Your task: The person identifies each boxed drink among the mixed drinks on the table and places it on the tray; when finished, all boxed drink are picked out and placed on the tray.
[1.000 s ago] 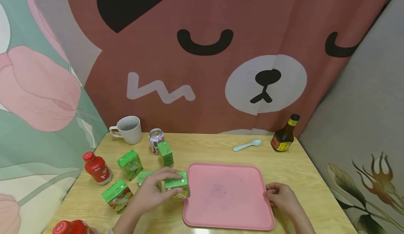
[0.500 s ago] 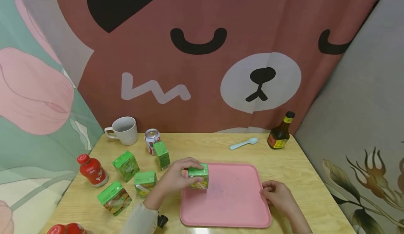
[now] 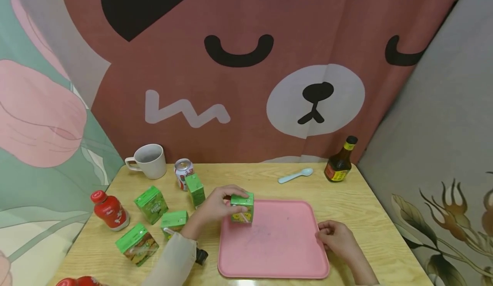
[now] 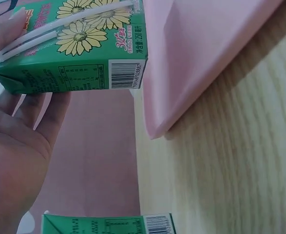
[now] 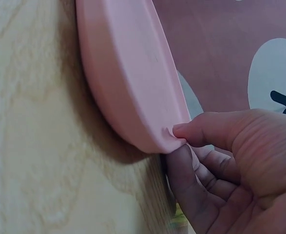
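My left hand grips a green drink carton between thumb and fingers, over the far left corner of the pink tray. Yellow flowers and a wrapped straw show on the carton in the left wrist view, where its barcode end points toward the tray. My right hand pinches the tray's right rim; in the right wrist view the thumb lies on top of the rim and a finger below it. Several more green cartons stand left of the tray, one of them partly behind my left forearm.
Red bottles stand at the left, one cut off by the lower edge. Along the back are a white mug, a drink can, a pale blue spoon and a dark sauce bottle. A patterned curtain hangs behind the table.
My left hand has carried the carton right, from beside the tray to over its far left corner. The right hand stays on the right rim. The head view has shifted slightly.
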A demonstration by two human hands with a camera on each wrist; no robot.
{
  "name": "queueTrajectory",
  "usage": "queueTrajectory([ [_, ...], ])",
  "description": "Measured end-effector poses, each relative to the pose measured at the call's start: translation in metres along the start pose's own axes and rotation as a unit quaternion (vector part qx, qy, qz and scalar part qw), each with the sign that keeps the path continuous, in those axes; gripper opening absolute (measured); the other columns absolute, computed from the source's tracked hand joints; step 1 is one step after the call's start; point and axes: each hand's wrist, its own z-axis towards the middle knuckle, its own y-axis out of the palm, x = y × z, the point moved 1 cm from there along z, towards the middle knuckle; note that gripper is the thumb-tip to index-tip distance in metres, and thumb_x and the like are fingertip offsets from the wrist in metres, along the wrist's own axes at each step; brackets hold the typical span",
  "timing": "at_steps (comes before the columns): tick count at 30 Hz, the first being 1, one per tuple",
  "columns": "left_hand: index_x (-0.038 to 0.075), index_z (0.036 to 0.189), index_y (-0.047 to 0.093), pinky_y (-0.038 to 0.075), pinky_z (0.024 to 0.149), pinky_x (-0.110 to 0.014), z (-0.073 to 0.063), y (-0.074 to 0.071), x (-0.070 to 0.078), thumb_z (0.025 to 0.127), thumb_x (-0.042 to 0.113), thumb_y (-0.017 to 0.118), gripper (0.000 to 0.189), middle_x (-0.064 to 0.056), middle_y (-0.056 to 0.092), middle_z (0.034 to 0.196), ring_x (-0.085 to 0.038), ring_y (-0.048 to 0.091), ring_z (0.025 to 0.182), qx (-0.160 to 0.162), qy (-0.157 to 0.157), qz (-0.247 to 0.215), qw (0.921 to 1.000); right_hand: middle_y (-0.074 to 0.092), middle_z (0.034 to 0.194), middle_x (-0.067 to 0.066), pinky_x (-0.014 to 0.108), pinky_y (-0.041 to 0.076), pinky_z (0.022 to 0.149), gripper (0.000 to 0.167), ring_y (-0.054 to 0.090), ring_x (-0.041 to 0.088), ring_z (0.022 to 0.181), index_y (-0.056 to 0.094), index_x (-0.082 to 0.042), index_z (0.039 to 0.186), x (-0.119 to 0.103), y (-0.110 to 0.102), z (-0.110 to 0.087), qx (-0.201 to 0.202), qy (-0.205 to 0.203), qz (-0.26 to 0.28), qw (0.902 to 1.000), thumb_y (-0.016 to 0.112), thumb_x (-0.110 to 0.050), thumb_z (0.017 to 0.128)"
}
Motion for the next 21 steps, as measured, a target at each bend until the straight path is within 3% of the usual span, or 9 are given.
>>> queueTrajectory([
  [9,0.017,0.114,0.077,0.052,0.082,-0.031,0.006,-0.002,-0.014,0.085,0.018,0.086,0.03,0.002,0.067,0.119,-0.02,0.06,0.111,-0.011,0.004,-0.004,0.9999,0.064,0.083,0.008,0.034,0.059,0.058,0.028,0.065,0.022,0.07,0.067,0.01,0.109,-0.001,-0.001,0.001,0.002,-0.002,-0.009,1.0,0.074,0.001,0.083],
  [17,0.007,0.114,0.076,0.052,0.085,-0.032,0.005,0.0,-0.018,0.083,0.007,0.086,0.033,-0.004,0.068,0.119,-0.021,0.06,0.11,-0.001,-0.005,-0.011,0.9999,0.064,0.084,0.007,0.033,0.057,0.057,0.026,0.064,0.021,0.07,0.068,0.009,0.109,-0.005,0.0,0.006,0.0,-0.005,-0.04,0.9992,0.074,-0.002,0.086],
  [21,0.002,0.114,0.075,0.051,0.083,-0.035,0.003,0.0,-0.011,0.083,0.002,0.084,0.032,-0.01,0.068,0.118,-0.022,0.061,0.107,-0.004,-0.007,-0.009,0.9999,0.064,0.083,0.007,0.032,0.056,0.056,0.026,0.063,0.02,0.069,0.068,0.008,0.108,-0.006,0.001,0.007,0.001,-0.005,-0.058,0.9983,0.074,-0.003,0.085],
])
